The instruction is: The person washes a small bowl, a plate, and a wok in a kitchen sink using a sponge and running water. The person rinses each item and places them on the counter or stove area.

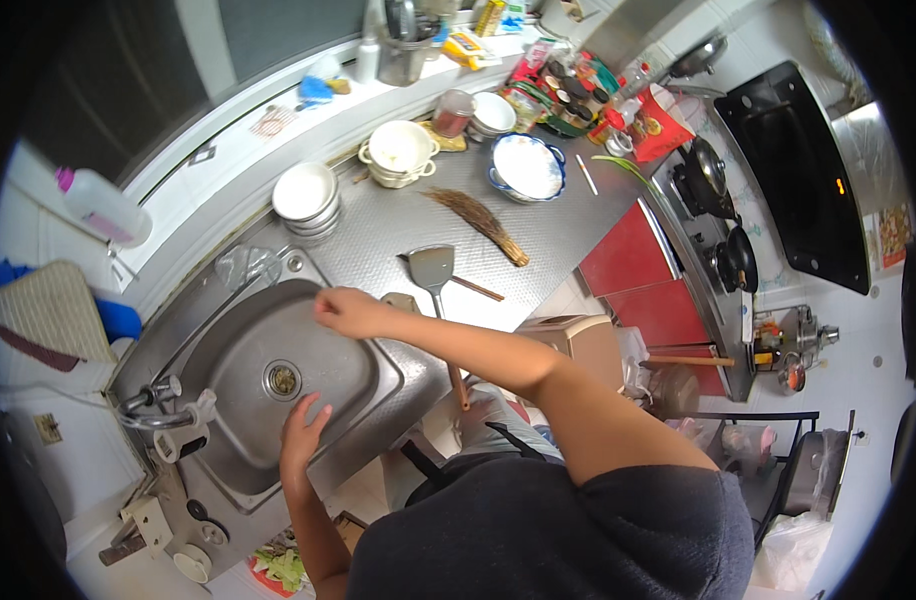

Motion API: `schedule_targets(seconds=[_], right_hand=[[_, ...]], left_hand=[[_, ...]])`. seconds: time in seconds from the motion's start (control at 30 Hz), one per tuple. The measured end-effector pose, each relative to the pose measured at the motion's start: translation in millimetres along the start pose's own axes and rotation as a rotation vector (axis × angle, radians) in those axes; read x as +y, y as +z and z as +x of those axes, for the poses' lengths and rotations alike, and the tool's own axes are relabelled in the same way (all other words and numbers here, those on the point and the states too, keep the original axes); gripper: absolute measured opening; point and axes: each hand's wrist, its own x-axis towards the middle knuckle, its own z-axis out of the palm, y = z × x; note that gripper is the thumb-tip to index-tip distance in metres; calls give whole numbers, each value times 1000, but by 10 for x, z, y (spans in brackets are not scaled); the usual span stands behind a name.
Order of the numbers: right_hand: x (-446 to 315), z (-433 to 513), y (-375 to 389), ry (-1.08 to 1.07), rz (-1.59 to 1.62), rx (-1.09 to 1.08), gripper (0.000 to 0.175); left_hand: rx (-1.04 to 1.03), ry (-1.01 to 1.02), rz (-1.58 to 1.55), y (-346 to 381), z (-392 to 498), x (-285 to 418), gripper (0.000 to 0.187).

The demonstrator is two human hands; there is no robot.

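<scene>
My left hand hovers above the near side of the stainless steel sink, fingers apart and holding nothing. Over the sink's right end, my right hand is curled into a loose fist, with nothing seen in it. Dark scraps sit in the drain strainer in the sink's floor, between the two hands. To the right of the fist lies a metal spatula with a wooden handle, its shaft passing under my right forearm. A pair of chopsticks is beside it.
Stacked white bowls, cream handled bowls, a blue-rimmed bowl and a straw brush stand or lie on the steel counter. The faucet is at the sink's left. A gas stove with a lidded pan is on the right.
</scene>
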Motion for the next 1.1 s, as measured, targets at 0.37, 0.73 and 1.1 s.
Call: schedule_targets(seconds=[0.37,0.73,1.1], right_hand=[[1500,-2572,-1809,354,69,64,16],[2585,-3683,-3285,280,15,365,17],[2994,-4355,-3458,522,-182,424,19]], left_hand=[[463,128,135,842,434,1590,33],[466,452,26,1943,837,3751,18],[229,705,127,2205,1318,4267,19]])
